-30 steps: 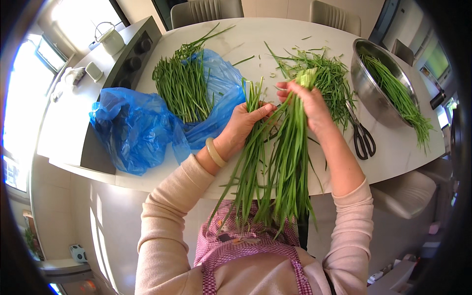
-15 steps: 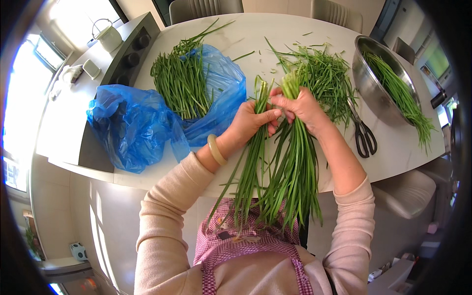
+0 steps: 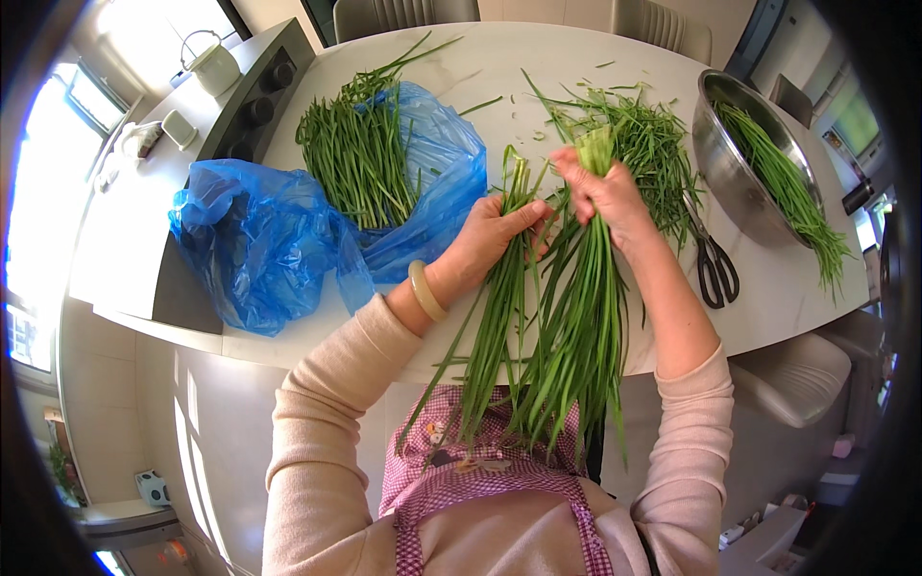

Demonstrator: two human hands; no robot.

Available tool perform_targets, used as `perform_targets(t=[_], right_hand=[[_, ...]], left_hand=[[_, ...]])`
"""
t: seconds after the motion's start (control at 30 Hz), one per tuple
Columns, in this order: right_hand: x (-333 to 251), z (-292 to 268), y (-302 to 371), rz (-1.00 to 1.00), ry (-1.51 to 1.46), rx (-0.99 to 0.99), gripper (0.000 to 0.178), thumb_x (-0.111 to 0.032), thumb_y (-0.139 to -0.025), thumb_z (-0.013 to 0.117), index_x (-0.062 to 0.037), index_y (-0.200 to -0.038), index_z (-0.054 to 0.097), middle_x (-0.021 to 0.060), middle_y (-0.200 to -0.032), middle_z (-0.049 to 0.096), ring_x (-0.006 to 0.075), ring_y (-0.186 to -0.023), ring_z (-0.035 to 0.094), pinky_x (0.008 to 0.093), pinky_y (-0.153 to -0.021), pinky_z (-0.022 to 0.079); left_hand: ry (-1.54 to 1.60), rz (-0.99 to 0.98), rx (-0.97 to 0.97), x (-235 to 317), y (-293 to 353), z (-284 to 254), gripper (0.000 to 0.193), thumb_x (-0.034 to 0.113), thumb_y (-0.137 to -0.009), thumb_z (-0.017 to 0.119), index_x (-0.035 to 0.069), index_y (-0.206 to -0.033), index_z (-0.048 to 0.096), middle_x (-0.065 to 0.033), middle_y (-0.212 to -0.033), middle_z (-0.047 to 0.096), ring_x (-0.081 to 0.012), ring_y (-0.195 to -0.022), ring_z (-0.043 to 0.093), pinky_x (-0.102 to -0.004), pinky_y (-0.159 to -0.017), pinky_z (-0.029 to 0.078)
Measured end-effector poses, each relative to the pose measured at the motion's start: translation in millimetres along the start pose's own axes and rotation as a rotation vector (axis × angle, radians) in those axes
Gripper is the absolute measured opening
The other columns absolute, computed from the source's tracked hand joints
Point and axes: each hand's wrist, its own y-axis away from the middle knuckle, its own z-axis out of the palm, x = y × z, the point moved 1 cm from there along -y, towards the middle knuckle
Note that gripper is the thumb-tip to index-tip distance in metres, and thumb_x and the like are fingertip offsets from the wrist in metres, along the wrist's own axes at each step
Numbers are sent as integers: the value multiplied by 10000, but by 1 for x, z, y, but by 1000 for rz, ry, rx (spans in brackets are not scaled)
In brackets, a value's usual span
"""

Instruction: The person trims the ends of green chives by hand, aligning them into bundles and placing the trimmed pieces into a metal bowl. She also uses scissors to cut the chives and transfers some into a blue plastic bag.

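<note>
My left hand (image 3: 499,235) is closed round a thin bunch of garlic chives (image 3: 495,331), whose pale cut ends stick up above the fingers. Close beside it, my right hand (image 3: 607,197) grips a thicker bunch of the same chives (image 3: 581,317) just under its pale stem ends. Both bunches hang down over the table's near edge in front of the checked apron. Behind my right hand lies a loose heap of chive scraps (image 3: 648,144). Scissors (image 3: 713,264) with black handles rest right of that heap, their blades partly among the scraps.
A blue plastic bag (image 3: 259,240) lies spread on the left of the white table (image 3: 519,53), with a large pile of chives (image 3: 355,163) on it. At the right, a tilted steel bowl (image 3: 720,163) holds more chives drooping over its rim. Chairs (image 3: 403,14) stand around the table.
My right hand has moved slightly right and up with its bunch, away from the left hand. My left hand stays nearly in place, still holding the thinner bunch.
</note>
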Motion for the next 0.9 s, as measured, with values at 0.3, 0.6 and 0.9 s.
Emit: perform_targets(t=[0.3,0.6,0.9], right_hand=[[-4,1,4,21,-60,-96,183,-235,-886,659,-55,-900,629,-55,-589,472,48,-443,437,220,-414,370],[-5,8,7,-7,70,-177,175,-221,-878,667,-51,-881,622,-46,-571,474,53,-446,445,221,-410,375],[-5,-10,1,39,110,-28,126,-163,-854,679,-53,-848,617,-35,-557,496,53,-441,465,217,-405,392]], left_hand=[[304,-57,-63,10,1,-7,316,306,-955,568,5,-1028,629,-34,-772,620,-124,-619,597,-241,-570,517],[151,67,6,1,-2,-6,146,151,-881,672,32,-951,624,-23,-746,607,-122,-598,596,-256,-550,502],[93,125,90,1,-3,-5,103,102,-868,677,21,-898,620,-31,-730,605,-116,-591,587,-246,-534,488]])
